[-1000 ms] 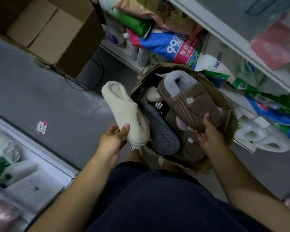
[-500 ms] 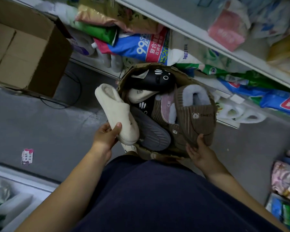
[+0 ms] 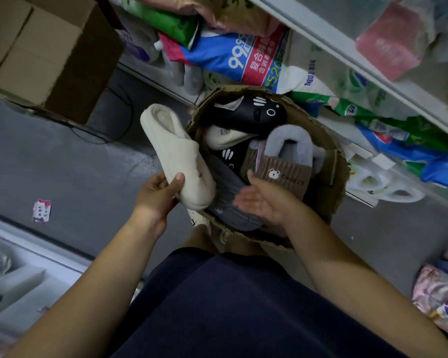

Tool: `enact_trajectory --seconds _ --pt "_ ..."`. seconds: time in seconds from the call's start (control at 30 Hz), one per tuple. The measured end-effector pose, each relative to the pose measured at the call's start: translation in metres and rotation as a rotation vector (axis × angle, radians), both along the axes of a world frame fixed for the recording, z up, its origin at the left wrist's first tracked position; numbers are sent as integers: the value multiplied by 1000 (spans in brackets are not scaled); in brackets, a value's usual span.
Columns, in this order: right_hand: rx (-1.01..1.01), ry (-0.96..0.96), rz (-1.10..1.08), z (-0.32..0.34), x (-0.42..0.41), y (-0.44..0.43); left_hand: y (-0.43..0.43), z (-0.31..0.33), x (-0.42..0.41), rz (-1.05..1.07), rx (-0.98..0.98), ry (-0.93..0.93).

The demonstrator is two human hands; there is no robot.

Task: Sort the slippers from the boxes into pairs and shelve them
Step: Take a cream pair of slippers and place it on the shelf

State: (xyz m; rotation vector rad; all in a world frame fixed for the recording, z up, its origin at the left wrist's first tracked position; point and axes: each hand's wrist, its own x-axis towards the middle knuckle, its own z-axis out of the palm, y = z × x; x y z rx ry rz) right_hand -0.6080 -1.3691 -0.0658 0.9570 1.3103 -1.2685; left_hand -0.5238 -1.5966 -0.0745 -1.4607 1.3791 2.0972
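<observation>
My left hand grips a cream fluffy slipper by its toe end, holding it beside the left rim of a cardboard box full of slippers. Inside the box lie a black cat-face slipper, a second cream slipper, a brown ribbed slipper with grey lining and a bear logo, and a dark grey ribbed slipper. My right hand hovers palm up with fingers spread over the dark grey slipper, just below the brown one, holding nothing.
A large closed cardboard box stands on the grey floor at upper left. White shelving packed with detergent bags runs along the right. A small pink label lies on the floor. A white freezer edge is at lower left.
My right hand has let go of the brown bear slipper, which now lies in the box, and opened palm up. The left hand keeps holding the cream slipper.
</observation>
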Motion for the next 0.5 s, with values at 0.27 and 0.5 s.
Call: enact_trajectory --seconds 0.27,0.5 --pt "-25 61 -124 -103 -86 -81 -9 -23 -8 84 30 44" --pt "69 27 -249 -183 -106 -93 -6 -46 7 141 88 33"
